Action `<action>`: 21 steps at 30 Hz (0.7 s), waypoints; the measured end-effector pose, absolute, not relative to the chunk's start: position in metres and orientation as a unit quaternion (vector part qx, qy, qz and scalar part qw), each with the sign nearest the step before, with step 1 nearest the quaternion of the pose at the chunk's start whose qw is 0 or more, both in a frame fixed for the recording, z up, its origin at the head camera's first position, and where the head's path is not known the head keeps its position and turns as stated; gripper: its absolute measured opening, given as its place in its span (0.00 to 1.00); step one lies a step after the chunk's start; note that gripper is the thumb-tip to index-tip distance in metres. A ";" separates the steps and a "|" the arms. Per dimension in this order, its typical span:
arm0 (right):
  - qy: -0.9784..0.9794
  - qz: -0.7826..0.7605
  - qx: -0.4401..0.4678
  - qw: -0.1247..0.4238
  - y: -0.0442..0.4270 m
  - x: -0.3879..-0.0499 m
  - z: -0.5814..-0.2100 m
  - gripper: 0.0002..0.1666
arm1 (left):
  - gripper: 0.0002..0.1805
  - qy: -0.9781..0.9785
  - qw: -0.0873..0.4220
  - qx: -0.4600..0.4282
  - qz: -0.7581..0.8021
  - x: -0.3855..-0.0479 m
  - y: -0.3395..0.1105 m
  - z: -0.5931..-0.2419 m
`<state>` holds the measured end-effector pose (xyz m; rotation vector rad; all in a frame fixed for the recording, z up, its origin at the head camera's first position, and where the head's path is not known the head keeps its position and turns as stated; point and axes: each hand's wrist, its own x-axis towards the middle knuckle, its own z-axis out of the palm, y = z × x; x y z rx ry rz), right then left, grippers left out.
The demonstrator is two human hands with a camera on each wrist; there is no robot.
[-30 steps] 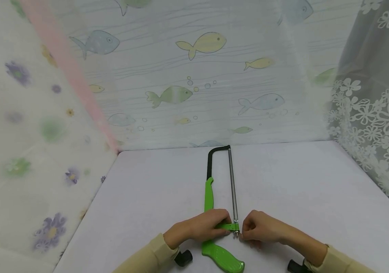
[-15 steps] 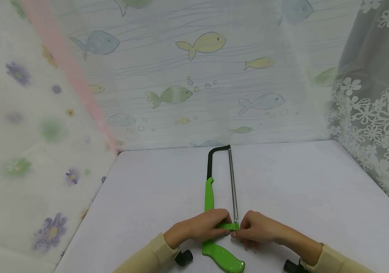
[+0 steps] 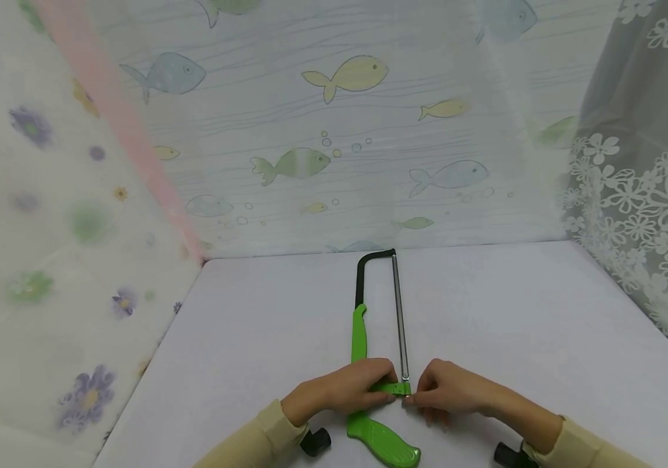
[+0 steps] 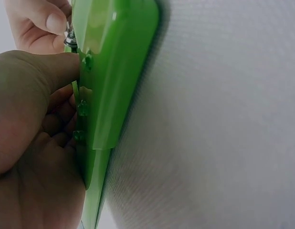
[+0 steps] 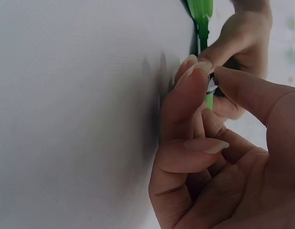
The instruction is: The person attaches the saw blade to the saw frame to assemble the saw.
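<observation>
A hacksaw (image 3: 358,335) with a green handle and black front frame lies flat on the white table, its blade (image 3: 400,318) on the right side. My left hand (image 3: 352,388) grips the green cross arm at the near end of the blade. In the left wrist view a threaded metal screw (image 4: 69,39) sticks out of this arm, close to my left thumb. My right hand (image 3: 453,390) pinches the small metal tightening nut (image 5: 212,85) on that screw between thumb and index finger. These fingers cover most of the nut; the other right fingers are loosely curled.
The white table (image 3: 263,312) runs back to a curtain (image 3: 380,182) printed with fish. Flowered cloth (image 3: 47,247) hangs at the left, and a grey lace-patterned curtain (image 3: 655,162) hangs at the right. Dark wrist devices sit beneath both forearms.
My right fingertips moved left over the nut, covering it, then drew slightly back right while staying at it. The left hand and the hacksaw have kept their places.
</observation>
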<state>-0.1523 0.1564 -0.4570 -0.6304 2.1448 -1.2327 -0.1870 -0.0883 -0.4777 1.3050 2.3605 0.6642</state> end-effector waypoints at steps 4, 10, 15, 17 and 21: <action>0.794 -0.473 -0.243 0.294 0.159 -0.153 -0.458 0.15 | 0.06 0.835 0.180 0.464 0.234 -0.187 -0.088 -0.477; 0.788 -0.476 -0.261 0.290 0.158 -0.153 -0.462 0.11 | 0.06 0.835 0.178 0.466 0.234 -0.187 -0.088 -0.476; 0.782 -0.483 -0.261 0.296 0.153 -0.152 -0.463 0.10 | 0.06 0.835 0.179 0.463 0.236 -0.186 -0.089 -0.476; 0.781 -0.482 -0.259 0.300 0.151 -0.151 -0.463 0.12 | 0.06 0.835 0.179 0.463 0.238 -0.186 -0.088 -0.476; 0.790 -0.474 -0.245 0.303 0.148 -0.150 -0.462 0.21 | 0.05 0.833 0.181 0.463 0.243 -0.186 -0.089 -0.477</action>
